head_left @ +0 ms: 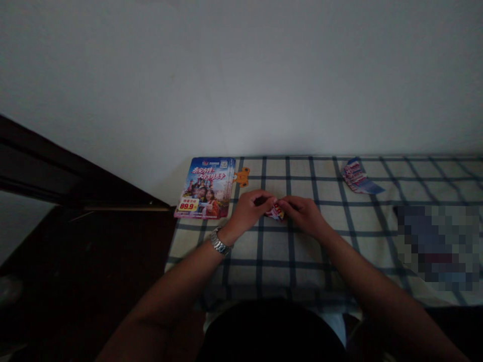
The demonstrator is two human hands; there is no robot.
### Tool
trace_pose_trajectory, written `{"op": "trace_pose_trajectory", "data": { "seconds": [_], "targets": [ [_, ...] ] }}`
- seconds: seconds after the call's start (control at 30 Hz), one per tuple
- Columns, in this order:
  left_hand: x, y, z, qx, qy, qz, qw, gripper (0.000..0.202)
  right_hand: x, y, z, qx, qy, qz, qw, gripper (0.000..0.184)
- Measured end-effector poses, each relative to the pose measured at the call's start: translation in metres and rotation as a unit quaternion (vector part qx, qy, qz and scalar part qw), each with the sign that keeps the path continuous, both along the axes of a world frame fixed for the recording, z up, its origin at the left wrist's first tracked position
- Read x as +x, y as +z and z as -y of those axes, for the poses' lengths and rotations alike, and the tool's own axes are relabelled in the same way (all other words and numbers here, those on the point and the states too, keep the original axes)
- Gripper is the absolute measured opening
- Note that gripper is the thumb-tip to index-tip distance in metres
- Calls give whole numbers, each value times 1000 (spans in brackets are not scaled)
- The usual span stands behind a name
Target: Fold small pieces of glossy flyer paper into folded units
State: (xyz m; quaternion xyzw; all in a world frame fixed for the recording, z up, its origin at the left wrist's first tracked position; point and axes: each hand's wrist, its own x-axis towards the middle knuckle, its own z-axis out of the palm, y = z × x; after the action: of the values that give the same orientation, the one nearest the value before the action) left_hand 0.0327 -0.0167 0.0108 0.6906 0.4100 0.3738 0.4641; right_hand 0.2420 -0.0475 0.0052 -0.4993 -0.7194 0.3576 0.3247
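Both hands meet over the checked cloth, pinching a small folded paper flyer (276, 213) printed in pink, white and yellow. My left hand (249, 208) has its thumb and fingers closed on the left side of the paper, and a metal-band watch (219, 242) is on that wrist. From the other side, my right hand (304, 213) pinches the upper right part of the same paper. Fingers cover much of it, so its full shape is hidden. Left of my hands lies a stack of colourful flyers (206, 188) marked 89.9.
A pleated, fan-like folded flyer (358, 177) lies at the back right. An orange bear-shaped figure (241, 177) sits beside the stack. The checked cloth (245, 251) covers the table against a pale wall (264, 90). A pixelated patch (437, 246) hides something at right.
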Motion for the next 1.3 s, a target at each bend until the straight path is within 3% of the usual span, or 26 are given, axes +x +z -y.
{"op": "trace_pose_trajectory", "data": {
  "seconds": [0.2,0.47,0.73,0.97,1.3],
  "targets": [
    [0,-3,0,-19,6,20,1000,33,-2,-2,-2,-8,-20,-25,999,46],
    [-3,0,-3,-9,47,44,998,27,-8,-3,4,-197,20,-186,963,41],
    [-1,-2,-4,-26,49,51,997,31,-7,2,4,-173,10,-153,973,40],
    [-1,-1,-5,-29,7,38,999,32,-6,3,0,-142,-29,-188,971,40],
    [-4,1,-3,-54,-6,51,997,35,-5,0,-1,-162,-16,-195,967,39]
  ]
}}
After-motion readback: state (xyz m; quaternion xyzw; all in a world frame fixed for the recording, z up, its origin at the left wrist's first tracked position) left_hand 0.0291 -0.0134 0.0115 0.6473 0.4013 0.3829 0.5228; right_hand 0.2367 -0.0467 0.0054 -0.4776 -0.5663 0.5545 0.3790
